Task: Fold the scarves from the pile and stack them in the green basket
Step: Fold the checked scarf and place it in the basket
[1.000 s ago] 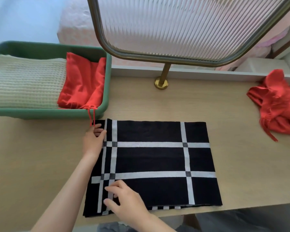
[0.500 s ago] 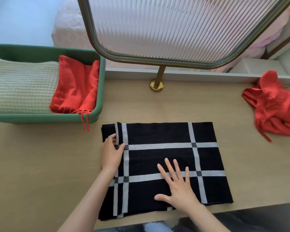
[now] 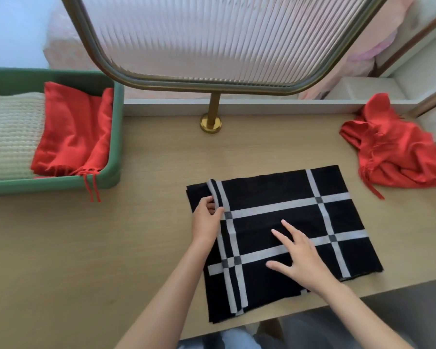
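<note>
Left hand seemingly pinches black scarf; right hand presses.

Wooden table bears green basket; black plaid scarf; crumpled red scarf

light wood desk | ribbed glass screen on brass post | white ledge

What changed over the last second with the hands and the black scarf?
The right hand left the black scarf's near-left edge, moved to its middle and now rests there with fingers spread. The scarf appears to have slid right, toward the red pile. The left hand stays at the far-left corner, gripping the edge. The green basket and its contents are unchanged.
</note>
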Demonstrator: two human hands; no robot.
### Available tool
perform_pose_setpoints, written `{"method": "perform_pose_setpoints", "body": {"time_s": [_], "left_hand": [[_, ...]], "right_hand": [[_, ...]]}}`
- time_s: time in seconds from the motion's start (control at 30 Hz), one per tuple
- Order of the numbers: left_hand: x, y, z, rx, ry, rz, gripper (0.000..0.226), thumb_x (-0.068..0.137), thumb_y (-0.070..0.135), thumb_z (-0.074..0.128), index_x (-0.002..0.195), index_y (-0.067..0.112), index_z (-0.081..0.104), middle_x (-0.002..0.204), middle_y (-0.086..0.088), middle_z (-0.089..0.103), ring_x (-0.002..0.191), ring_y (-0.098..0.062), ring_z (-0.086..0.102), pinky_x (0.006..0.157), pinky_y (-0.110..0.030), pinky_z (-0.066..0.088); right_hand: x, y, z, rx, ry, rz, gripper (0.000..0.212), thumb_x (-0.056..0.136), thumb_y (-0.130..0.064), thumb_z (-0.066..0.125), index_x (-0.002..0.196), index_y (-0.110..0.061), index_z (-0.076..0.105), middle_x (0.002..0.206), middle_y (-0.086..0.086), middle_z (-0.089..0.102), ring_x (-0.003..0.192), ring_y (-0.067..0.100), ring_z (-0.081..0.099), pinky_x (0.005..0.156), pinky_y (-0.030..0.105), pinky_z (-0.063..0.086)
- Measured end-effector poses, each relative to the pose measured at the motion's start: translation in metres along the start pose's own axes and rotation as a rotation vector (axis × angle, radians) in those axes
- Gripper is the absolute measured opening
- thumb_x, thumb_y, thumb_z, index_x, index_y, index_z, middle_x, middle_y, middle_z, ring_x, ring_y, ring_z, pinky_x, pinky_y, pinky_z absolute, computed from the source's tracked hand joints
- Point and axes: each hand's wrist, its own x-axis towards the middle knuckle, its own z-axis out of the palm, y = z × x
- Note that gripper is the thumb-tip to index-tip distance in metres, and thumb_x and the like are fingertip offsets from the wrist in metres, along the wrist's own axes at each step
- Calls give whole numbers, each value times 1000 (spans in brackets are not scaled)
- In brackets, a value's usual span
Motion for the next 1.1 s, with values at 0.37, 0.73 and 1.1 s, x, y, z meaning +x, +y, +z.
{"method": "perform_pose_setpoints", "body": {"time_s": [0.37,0.73,1.1], "left_hand": [[-1,-3,-24,-231,-99,-81,29,101,9,42,126,11,56,110,-7,68,97,-14,67,76,-24,56],[-77,-34,-1,-71,-118,-170,33,85,31,70,115,26,55,101,9,63,92,-3,60,72,-17,50],[-120,-13,4,-166,-134,-9,2,90,24,64,90,23,63,84,-1,63,76,-9,58,70,-16,47]], "right_hand": [[54,-121,11,422,213,38,24,91,-47,56,103,-25,59,94,-12,60,83,3,58,70,22,50],[108,-139,-3,100,227,113,20,91,-36,60,96,-17,57,94,-3,59,81,13,60,63,25,45],[87,-131,-26,542,524,7,10,92,-24,58,86,-16,59,74,-6,61,65,7,59,58,25,51]]}}
